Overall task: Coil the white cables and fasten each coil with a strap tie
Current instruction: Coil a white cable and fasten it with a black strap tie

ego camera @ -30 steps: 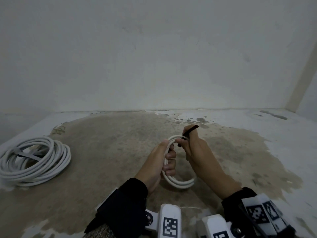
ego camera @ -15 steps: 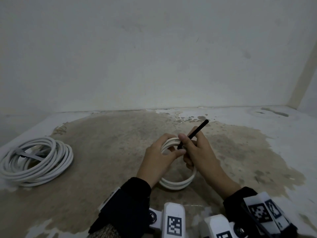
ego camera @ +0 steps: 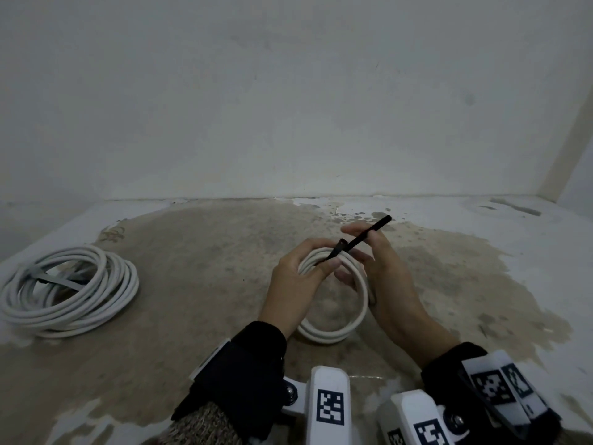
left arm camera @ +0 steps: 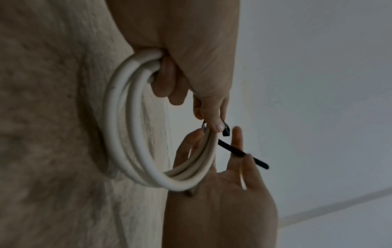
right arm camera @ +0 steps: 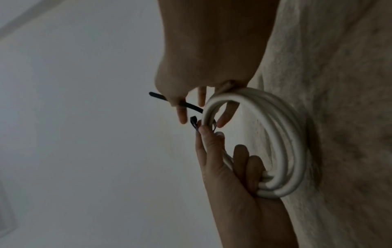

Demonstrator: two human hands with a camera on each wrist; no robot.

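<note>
A small white cable coil (ego camera: 324, 336) stands on edge on the stained floor between both hands. My left hand (ego camera: 298, 281) grips its left side with fingers through the ring, seen closer as the coil (left arm camera: 118, 120). The left thumb (left arm camera: 217, 125) presses the looped end of a black strap tie (ego camera: 382, 222) against the top of the coil. My right hand (ego camera: 388, 277) pinches the strap's free tail (left arm camera: 258, 163) between thumb and forefinger, its other fingers spread behind the coil (right arm camera: 288, 134). The tail (right arm camera: 157, 96) points up and away to the right.
A larger white cable coil (ego camera: 106, 284) lies flat on the floor at the left, bound by a grey strap tie (ego camera: 57, 281). A pale wall (ego camera: 288, 123) rises just beyond the hands. A corner stands at the far right.
The black strap now wraps round the top of the coil, with a longer tail sticking out. My left thumb has come over onto the strap. The right hand's fingers have spread.
</note>
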